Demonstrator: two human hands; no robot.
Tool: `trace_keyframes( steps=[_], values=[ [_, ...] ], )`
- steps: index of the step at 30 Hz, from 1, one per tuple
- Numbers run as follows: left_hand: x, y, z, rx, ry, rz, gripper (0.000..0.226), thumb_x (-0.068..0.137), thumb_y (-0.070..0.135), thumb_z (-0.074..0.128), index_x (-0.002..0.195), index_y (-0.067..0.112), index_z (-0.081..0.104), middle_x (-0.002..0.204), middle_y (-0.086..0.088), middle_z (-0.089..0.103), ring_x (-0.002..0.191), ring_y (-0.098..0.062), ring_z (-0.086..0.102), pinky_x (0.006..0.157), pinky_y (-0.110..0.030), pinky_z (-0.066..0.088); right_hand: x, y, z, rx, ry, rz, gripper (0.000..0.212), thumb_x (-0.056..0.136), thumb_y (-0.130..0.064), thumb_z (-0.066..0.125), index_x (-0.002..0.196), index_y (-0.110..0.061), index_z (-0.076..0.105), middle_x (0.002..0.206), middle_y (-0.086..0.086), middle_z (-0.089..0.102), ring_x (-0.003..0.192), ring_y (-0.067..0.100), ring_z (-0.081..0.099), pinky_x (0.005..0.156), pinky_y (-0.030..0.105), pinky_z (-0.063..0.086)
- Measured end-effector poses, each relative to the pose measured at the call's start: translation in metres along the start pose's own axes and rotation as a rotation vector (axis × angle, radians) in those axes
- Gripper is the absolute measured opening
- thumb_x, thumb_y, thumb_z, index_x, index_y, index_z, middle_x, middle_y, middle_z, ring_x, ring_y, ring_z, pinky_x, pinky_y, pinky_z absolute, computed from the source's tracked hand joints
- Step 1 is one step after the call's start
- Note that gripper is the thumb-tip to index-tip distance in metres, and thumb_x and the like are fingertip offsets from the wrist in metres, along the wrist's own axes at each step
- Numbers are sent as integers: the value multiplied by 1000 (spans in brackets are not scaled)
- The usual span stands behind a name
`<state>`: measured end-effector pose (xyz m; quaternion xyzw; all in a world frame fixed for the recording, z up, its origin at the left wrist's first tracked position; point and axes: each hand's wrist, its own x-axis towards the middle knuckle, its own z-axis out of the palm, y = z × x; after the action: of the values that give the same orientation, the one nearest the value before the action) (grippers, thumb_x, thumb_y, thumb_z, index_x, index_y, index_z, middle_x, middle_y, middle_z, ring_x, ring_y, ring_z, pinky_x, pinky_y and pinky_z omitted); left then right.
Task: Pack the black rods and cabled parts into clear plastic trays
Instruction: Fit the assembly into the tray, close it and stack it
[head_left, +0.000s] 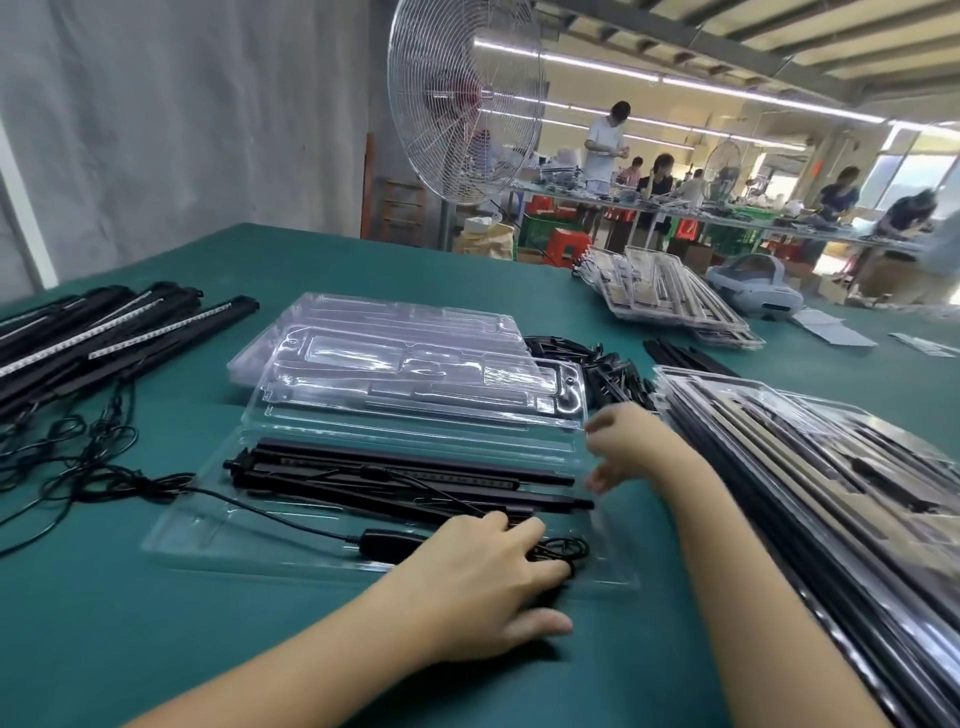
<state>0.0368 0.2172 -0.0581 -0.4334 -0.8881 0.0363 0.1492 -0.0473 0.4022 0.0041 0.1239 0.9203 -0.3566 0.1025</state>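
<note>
A clear plastic tray (202, 525) lies open on the green table in front of me, holding black rods (415, 462) side by side. A black cable (249, 506) with an inline box (387, 543) runs into the tray from the left. My left hand (483, 577) rests flat on the tray's near right part, fingers spread over a coiled bit of cable (563, 548). My right hand (628, 441) hovers by the rods' right ends, blurred, fingers loosely curled, holding nothing that I can see. Behind lies a stack of bare clear trays (395, 364).
Loose black rods with cables (104, 332) are piled at the far left. Small black parts (608, 369) lie behind my right hand. Filled trays (810, 457) are stacked at the right, more (670, 296) farther back. A large fan (462, 98) stands beyond the table.
</note>
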Motion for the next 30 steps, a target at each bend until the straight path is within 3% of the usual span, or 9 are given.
trace_keyframes(
  steps=[3,6,8,11,14,19,23,27,30],
  values=[
    [-3,4,-2,46,-48,6,73,87,66,8,136,26,46,115,-7,56,86,-27,58,59,-30,35,30,-1,10,587,124,4,61,96,-18,52,147,-4,22,140,23,42,64,27,64,50,28,57],
    [-5,5,-2,47,-49,44,75,86,66,7,133,28,52,111,-6,62,80,-23,60,57,-26,41,32,-3,14,878,66,41,51,99,-38,42,139,-7,38,125,21,53,73,23,59,53,29,51],
    [-6,8,-10,92,-47,53,70,86,66,11,123,33,61,98,1,67,70,-16,61,50,-21,39,28,-2,5,971,64,41,51,98,-49,32,125,-10,51,112,20,56,80,26,57,58,32,48],
    [-2,10,-2,55,-89,19,77,88,67,11,144,21,34,125,-14,50,98,-31,53,65,-33,34,10,1,-13,1030,27,29,65,93,-63,29,80,-7,59,99,22,61,84,35,60,59,36,51],
    [-1,10,0,-2,-136,-29,77,90,67,15,149,18,18,141,-21,35,114,-36,43,78,-39,38,-15,13,-21,721,-64,-14,62,88,-62,42,56,-12,55,92,14,70,85,33,62,65,33,51],
    [-6,10,1,-17,-185,-13,79,89,68,14,151,18,13,146,-22,31,125,-34,37,96,-43,39,-51,36,-17,178,-222,-20,31,86,-43,62,89,-14,71,115,6,60,87,17,52,66,25,45],
    [-12,8,-1,-52,-205,-23,80,90,66,13,151,13,13,151,-17,26,128,-31,34,104,-40,32,-60,26,26,-227,55,-142,31,87,-45,60,73,-18,54,82,4,63,74,15,57,60,23,40],
    [-20,8,-2,-144,-203,-46,76,94,60,18,150,9,14,155,-13,22,137,-27,28,111,-34,25,-52,33,48,-319,192,-198,26,88,-40,60,80,-17,50,99,5,58,102,26,54,83,29,37],
    [-29,2,0,-291,-66,-10,67,95,50,21,145,7,33,147,-11,40,134,-20,38,109,-25,25,-51,44,56,-367,232,-217,25,91,-39,56,100,-16,58,114,4,56,111,27,46,88,30,33]
  ],
)
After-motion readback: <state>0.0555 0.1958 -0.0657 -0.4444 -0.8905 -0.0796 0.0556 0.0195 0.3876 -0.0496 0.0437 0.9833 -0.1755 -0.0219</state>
